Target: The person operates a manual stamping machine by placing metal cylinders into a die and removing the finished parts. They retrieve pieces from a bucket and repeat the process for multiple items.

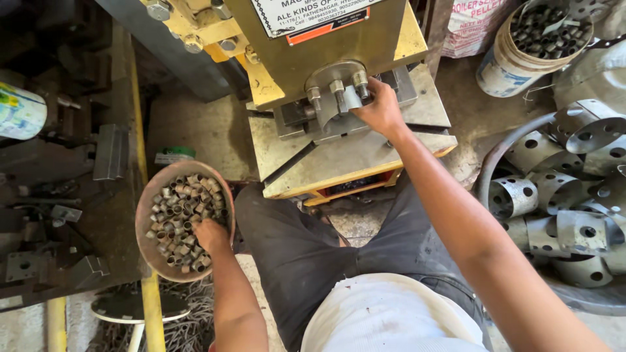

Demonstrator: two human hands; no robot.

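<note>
While the left hand (210, 234) digs, fingers curled, into a bowl (145, 215) of small, stiff, light steel sleeves (179, 218), the right hand (380, 107) pinches one by its wall at the press die (336, 98).

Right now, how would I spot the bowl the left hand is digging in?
Start at the big yellow press machine, then look down to its left. The round brown bowl sits there, under the left hand. Unlike the white bucket, it is shallow and full of short metal tubes.
</note>
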